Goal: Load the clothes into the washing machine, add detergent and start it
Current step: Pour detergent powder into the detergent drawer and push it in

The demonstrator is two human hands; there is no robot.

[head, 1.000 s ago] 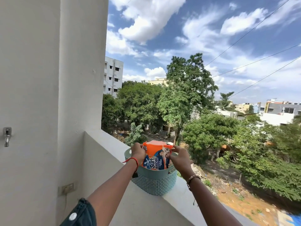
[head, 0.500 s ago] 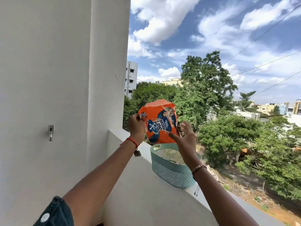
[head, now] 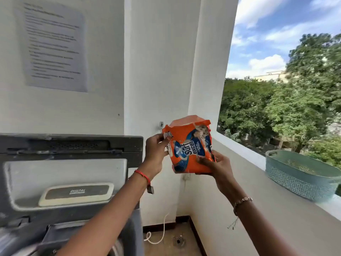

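The detergent pouch (head: 191, 147) is out of the teal basket (head: 302, 175) now; a sec ago it was just lifting clear above it. It's carried over toward the washing machine (head: 70, 182), w/ the basket left behind on the ledge (head: 287, 226), well apart from the pouch. The view has swung round too, so the machine sits just left of the pouch, lid (head: 66, 182) standing up. Judging by that, it's the add-detergent step; whether clothes are already in the drum I can't tell (opening is out of view).

Grip: left hand (head: 155, 154) is closed on the pouch's upper left edge, thumb and fingers pinching it. Right hand (head: 215, 167) cups the lower right corner from below, fingers curled onto the front. Pouch is upright, torn top open.
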